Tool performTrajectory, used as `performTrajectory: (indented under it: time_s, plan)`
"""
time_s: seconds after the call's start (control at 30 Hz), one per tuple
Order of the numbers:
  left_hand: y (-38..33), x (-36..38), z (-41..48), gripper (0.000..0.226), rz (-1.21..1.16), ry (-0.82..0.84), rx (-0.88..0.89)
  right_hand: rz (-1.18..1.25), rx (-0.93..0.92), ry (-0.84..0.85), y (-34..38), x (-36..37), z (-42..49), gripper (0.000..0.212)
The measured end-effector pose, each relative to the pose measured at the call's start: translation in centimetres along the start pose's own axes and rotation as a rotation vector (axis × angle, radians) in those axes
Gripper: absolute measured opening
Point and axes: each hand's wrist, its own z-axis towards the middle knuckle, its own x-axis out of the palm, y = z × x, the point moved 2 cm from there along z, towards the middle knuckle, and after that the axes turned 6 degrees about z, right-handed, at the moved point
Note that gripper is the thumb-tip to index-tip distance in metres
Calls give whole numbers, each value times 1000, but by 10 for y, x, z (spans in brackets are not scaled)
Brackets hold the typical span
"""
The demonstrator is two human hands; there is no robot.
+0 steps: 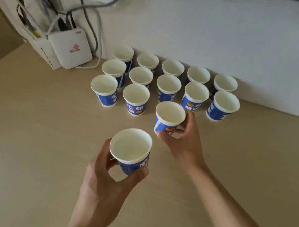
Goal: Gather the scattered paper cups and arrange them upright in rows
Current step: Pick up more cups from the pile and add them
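Table (34, 139), tan, with twelve paper cups (168, 87) stood upright in rows by the wall. Two further cups are gripped: one by the right hand (184, 140) at the front-row gap, one (131, 151) by the left hand (107, 178). Placement step judged underway; lowering into the gap is called for next.

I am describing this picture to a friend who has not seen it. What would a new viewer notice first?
First, the block of upright blue-and-white paper cups in rows against the white wall, at the far side of the tan table. Next, the two hands in front: the left hand holds one cup above the table, and the right hand holds another cup by the front row. At upper left sits a white router under tangled cables.
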Motion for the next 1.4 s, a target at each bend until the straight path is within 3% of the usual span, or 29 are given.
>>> performTrajectory:
  time_s: [0.3, 0.9, 1.07, 1.13, 1.2, 1.3, 1.4]
  plan:
    - [12, 12, 35, 53, 17, 20, 119, -73, -76, -59, -17, 12, 28, 64]
    - [16, 5, 51, 55, -1, 13, 148, -30, -95, -88, -20, 14, 35, 71]
    - [15, 14, 49, 64, 2, 25, 106, 64, -74, -199, -15, -14, -9, 56]
    - [13, 24, 47, 65, 15, 64, 89, 275, -18, -90, -10, -28, -22, 57]
    - [8, 35, 48, 64, 51, 106, 96, 430, 43, 126, -4, -36, -31, 67]
    - [-4, 54, 52, 65, 90, 148, 140, 354, 62, 322, 6, -42, -37, 71]
    - [-16, 71, 57, 62, 98, 183, 178, 263, 65, 297, 11, -49, -32, 69]
